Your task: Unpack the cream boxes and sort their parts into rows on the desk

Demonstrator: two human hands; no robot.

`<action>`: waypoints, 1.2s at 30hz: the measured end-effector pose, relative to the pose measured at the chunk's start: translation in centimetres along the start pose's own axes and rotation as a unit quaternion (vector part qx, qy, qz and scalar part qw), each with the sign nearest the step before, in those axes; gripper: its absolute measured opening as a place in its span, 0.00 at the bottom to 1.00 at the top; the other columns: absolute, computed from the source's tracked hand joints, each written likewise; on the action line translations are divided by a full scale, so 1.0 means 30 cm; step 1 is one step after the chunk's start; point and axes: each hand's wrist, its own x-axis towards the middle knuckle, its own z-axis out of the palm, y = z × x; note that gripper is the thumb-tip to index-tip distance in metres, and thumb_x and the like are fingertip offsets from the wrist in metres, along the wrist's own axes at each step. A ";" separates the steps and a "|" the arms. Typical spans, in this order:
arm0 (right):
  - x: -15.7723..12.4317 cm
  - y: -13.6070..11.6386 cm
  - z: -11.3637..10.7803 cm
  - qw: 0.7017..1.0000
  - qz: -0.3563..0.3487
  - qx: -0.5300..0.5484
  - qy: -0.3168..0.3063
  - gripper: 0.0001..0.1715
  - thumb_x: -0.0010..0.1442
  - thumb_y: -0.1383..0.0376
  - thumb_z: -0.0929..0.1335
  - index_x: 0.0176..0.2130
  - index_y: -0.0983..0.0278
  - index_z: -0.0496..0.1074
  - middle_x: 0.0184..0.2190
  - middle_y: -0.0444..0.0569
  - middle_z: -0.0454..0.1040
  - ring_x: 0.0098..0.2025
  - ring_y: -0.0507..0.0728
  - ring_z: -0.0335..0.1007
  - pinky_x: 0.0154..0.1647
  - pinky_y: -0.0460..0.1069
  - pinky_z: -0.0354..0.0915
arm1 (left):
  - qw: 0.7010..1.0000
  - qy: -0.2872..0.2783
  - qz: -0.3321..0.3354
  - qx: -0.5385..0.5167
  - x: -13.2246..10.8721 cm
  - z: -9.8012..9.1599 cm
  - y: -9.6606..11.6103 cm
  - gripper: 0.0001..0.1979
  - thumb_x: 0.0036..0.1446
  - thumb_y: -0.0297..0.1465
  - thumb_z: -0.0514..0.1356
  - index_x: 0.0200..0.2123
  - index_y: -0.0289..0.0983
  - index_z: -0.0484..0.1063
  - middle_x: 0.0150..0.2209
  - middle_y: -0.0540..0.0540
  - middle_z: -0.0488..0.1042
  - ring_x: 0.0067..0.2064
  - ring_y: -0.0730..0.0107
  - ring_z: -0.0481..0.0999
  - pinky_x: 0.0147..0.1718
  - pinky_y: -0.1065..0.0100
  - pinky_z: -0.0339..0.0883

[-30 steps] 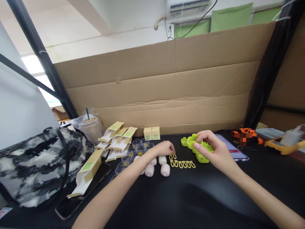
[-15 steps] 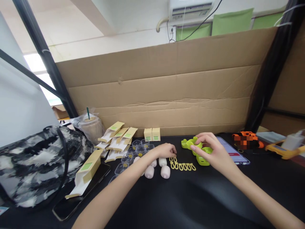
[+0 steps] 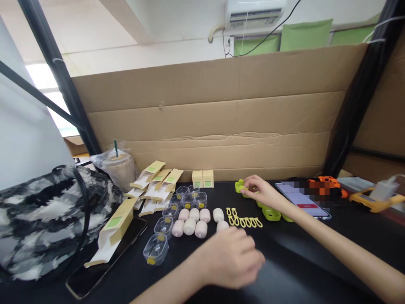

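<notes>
My right hand point(image 3: 261, 192) is at the back right, with thumb and fingers closed on a lime-green scalloped cover point(image 3: 239, 186). More lime-green soft covers point(image 3: 271, 213) lie beneath and beside its wrist. My left hand point(image 3: 236, 257) is at the front middle, fingers curled inward; whatever they may hold is hidden. Just beyond it lie several yellow loop rings point(image 3: 247, 222) in short rows. Small rounded pale pink and white pieces point(image 3: 189, 226) stand grouped left of the rings. Two more, including a white one point(image 3: 218, 215), sit apart, the nearer partly covered by my left hand.
Clear plastic cups point(image 3: 156, 250) with yellow stickers line the left. Opened cartons point(image 3: 118, 221) lie behind and on a dark phone point(image 3: 79, 282). Two small boxes point(image 3: 203, 179) stand by the cardboard wall point(image 3: 215, 114). A lit phone point(image 3: 303, 202) lies right; a patterned bag point(image 3: 41, 223) left.
My left hand has drawn back from the rings toward the front, uncovering the pale pieces and cups. My right hand has moved left and closed on the far-left green cover.
</notes>
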 end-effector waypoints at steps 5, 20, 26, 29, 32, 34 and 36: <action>0.118 0.034 0.050 0.992 -0.047 -0.084 -0.080 0.16 0.64 0.61 0.66 0.50 0.64 0.68 0.49 0.51 0.70 0.46 0.58 0.70 0.45 0.57 0.68 | 0.986 0.040 0.122 0.109 -0.075 0.073 0.031 0.06 0.61 0.25 0.54 0.36 0.33 0.71 0.27 0.52 0.67 0.29 0.73 0.66 0.31 0.68 0.62; 0.064 -0.013 0.060 0.970 -0.029 -0.211 -0.115 0.17 0.64 0.61 0.66 0.51 0.64 0.67 0.50 0.52 0.69 0.47 0.59 0.70 0.46 0.59 0.68 | 0.975 -0.058 -0.143 0.156 -0.129 0.052 -0.063 0.05 0.54 0.21 0.57 0.30 0.36 0.68 0.34 0.47 0.71 0.35 0.64 0.70 0.33 0.65 0.66; 0.048 -0.102 0.051 0.976 -0.034 -0.177 -0.119 0.18 0.63 0.61 0.66 0.51 0.64 0.67 0.52 0.52 0.68 0.50 0.61 0.68 0.49 0.61 0.65 | 0.962 -0.062 -0.218 0.154 -0.125 0.028 -0.067 0.03 0.54 0.25 0.58 0.28 0.37 0.67 0.34 0.46 0.71 0.35 0.61 0.70 0.34 0.62 0.67; 0.066 -0.143 0.053 0.977 -0.042 -0.132 -0.162 0.16 0.64 0.61 0.66 0.50 0.65 0.68 0.49 0.51 0.70 0.47 0.59 0.70 0.47 0.59 0.67 | 0.963 -0.074 -0.227 0.127 -0.125 0.026 -0.064 0.03 0.53 0.24 0.58 0.29 0.36 0.67 0.35 0.46 0.71 0.36 0.61 0.71 0.34 0.62 0.68; 0.087 -0.174 0.052 0.968 -0.058 -0.076 -0.231 0.12 0.64 0.61 0.66 0.46 0.65 0.70 0.44 0.49 0.73 0.41 0.56 0.72 0.43 0.56 0.69 | 0.960 -0.090 -0.233 0.123 -0.127 0.026 -0.064 0.05 0.53 0.21 0.56 0.30 0.36 0.67 0.35 0.46 0.71 0.36 0.61 0.71 0.33 0.62 0.69; 0.091 -0.195 0.052 0.961 -0.072 -0.041 -0.265 0.12 0.63 0.61 0.66 0.43 0.66 0.71 0.42 0.49 0.74 0.42 0.56 0.72 0.44 0.56 0.68 | 0.957 -0.086 -0.247 0.123 -0.128 0.027 -0.066 0.06 0.53 0.20 0.55 0.31 0.36 0.67 0.35 0.46 0.71 0.36 0.60 0.71 0.34 0.61 0.69; 0.088 -0.217 0.059 0.957 -0.081 -0.013 -0.278 0.11 0.59 0.63 0.70 0.42 0.66 0.72 0.40 0.48 0.75 0.43 0.57 0.72 0.47 0.58 0.66 | 0.953 -0.070 -0.271 0.116 -0.130 0.030 -0.069 0.06 0.52 0.21 0.55 0.33 0.36 0.67 0.36 0.45 0.71 0.37 0.59 0.71 0.35 0.60 0.70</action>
